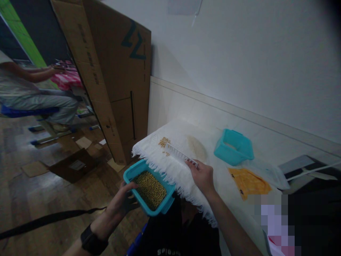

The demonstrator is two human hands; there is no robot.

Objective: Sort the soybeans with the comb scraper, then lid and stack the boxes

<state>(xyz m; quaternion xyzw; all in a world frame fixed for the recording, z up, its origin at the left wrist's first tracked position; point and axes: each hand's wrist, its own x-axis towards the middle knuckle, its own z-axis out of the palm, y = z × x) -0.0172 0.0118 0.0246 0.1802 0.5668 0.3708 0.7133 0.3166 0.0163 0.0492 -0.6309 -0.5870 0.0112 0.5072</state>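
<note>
My left hand is closed on the near left rim of a teal plastic container, thumb over the edge. Yellowish beans cover the bottom of this container, which is tilted below the table's front edge. In my right hand is a long, narrow translucent plastic strip with evenly spaced marks, like a ruler. Its far end reaches a small scatter of beans on the white fringed cloth. A pale, flat heap, too blurred to name, lies to the right of the strip.
A second teal container stands at the back right, near the wall, with a yellow packet in front of it. A tall cardboard box rises at the left. Beyond it a seated person works at another table.
</note>
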